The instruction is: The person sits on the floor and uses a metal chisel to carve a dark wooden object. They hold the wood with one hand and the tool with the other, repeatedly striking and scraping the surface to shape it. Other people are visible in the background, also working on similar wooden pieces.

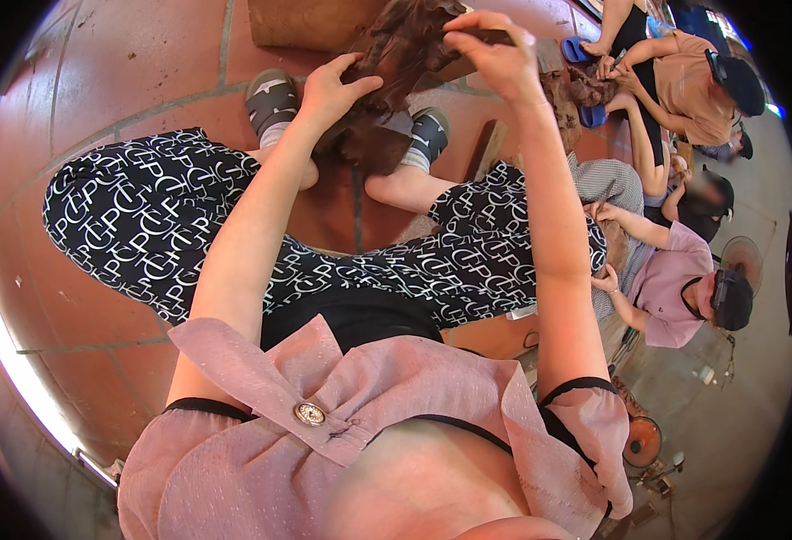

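A dark brown wood carving (pixel 400 58) with a rough, knobbly surface stands tilted between my feet, its broad base (pixel 373 148) toward me. My left hand (pixel 328 94) grips its left side, thumb on the near face and fingertips at the edge. At the upper right of the carving, my right hand (pixel 499 54) is closed in a pinch, fingertips against the wood. Something thin and dark shows under its fingers, too shaded to name. The top of the carving runs out of view.
A wooden block (pixel 310 22) lies beyond the carving on red floor tiles (pixel 135 67). A short wooden piece (pixel 488 148) sits by my right foot. Several people work at my right, the nearest in a pink shirt (pixel 675 279). A fan (pixel 643 441) stands behind at right.
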The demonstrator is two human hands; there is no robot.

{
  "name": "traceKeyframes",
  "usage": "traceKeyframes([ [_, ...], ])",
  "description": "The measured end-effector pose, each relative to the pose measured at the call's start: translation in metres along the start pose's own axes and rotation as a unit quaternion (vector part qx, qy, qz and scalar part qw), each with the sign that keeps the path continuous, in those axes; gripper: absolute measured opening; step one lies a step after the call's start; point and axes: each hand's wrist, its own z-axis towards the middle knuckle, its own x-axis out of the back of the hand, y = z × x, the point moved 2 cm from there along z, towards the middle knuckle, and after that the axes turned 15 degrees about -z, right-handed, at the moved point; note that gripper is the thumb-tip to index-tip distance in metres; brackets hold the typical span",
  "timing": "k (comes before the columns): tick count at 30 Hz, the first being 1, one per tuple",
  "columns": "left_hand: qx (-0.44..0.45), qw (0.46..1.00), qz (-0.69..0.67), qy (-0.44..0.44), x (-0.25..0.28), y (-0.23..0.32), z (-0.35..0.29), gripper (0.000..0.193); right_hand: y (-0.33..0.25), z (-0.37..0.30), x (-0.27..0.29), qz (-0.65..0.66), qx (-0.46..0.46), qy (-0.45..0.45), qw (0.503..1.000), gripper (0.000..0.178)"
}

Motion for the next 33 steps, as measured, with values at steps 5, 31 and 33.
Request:
traceKeyframes([
  [5,0.004,1.0,0.012,0.003,-0.001,0.002,-0.002,0.066,-0.017,-0.013,-0.001,-0.12,0.186,-0.017,0.975,0.017],
  [31,0.004,1.0,0.006,0.006,-0.001,0.005,-0.005,0.061,-0.026,-0.013,-0.005,-0.055,0.055,-0.066,0.995,0.013],
  [33,0.003,1.0,0.014,0.008,-0.001,0.008,-0.005,0.061,-0.029,-0.015,-0.01,-0.111,0.059,-0.025,0.992,0.011],
])
